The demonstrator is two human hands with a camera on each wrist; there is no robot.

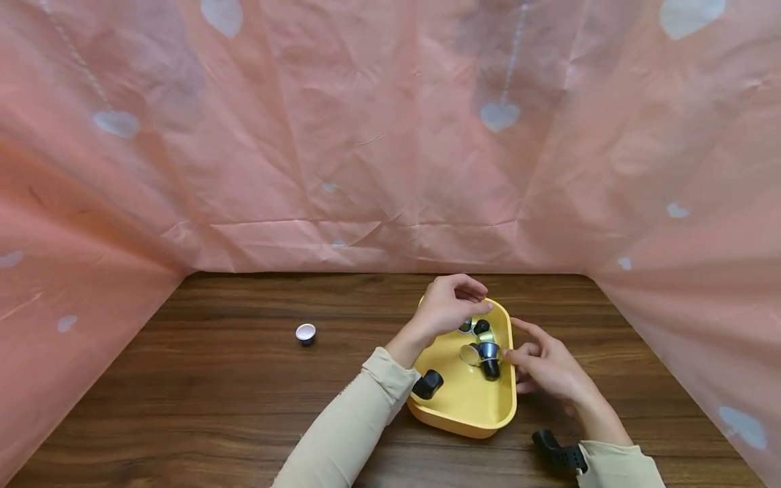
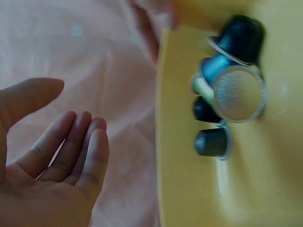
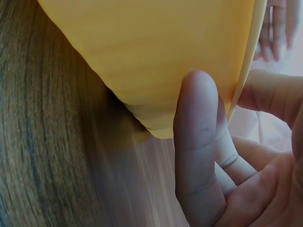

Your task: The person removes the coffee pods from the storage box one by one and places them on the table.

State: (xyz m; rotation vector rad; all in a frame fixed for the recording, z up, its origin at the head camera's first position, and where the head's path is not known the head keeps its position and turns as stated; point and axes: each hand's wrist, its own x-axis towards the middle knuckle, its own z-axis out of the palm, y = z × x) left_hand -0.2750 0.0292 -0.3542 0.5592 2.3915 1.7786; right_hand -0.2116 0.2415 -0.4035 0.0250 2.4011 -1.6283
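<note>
Wooden table (image 1: 244,407): yellow bin (image 1: 445,366) below loose left hand (image 1: 448,306); right hand (image 1: 550,364) pinches rim (image 3: 254,42).

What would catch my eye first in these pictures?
The bright yellow tray, against the dark wooden table, with capsules bunched toward its right side. The right hand grips its right rim; the empty left hand hovers near its far end. One lone capsule sits on the table to the left.

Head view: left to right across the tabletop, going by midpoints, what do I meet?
Lone pale-topped capsule → left hand → blue capsule in the yellow tray → right hand.
</note>
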